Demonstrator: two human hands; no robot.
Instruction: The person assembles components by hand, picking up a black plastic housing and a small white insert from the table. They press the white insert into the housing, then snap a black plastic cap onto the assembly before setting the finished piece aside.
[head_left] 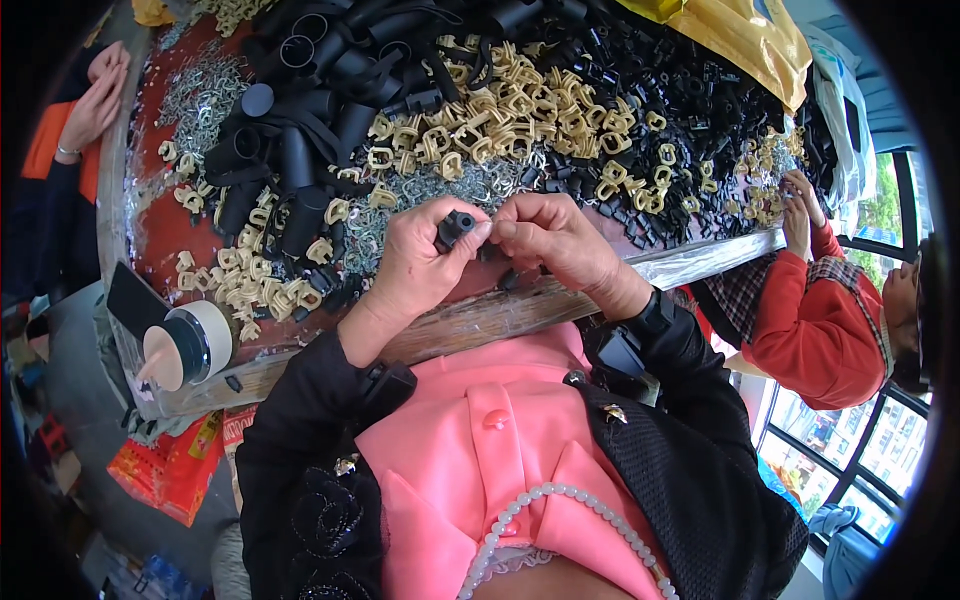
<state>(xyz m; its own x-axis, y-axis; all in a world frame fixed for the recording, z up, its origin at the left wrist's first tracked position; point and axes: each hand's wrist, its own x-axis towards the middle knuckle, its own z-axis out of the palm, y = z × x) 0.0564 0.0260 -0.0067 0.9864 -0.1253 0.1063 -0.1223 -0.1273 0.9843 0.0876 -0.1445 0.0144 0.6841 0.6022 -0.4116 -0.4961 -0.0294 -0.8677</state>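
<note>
Wrapped in my left hand (pixel 412 262) is a small black plastic fitting (pixel 456 226), its end with a round hole turned up. The thumb and fingers close round it. Close on its right, my right hand (pixel 568 246) pinches thumb and fingertips together by my left thumb; what they hold, if anything, is too small to make out. Just beyond both hands lies a pile of small silvery metal pieces (pixel 425 188). Behind that spreads a large heap of beige plastic clips (pixel 500 105).
Black tubes (pixel 296 158) lie at the back left, and small black parts (pixel 690 130) at the back right. A lidded cup (pixel 205 338) stands at the near left corner, beside the wooden table edge (pixel 490 322). Co-workers' hands (pixel 797 215) show at right and far left.
</note>
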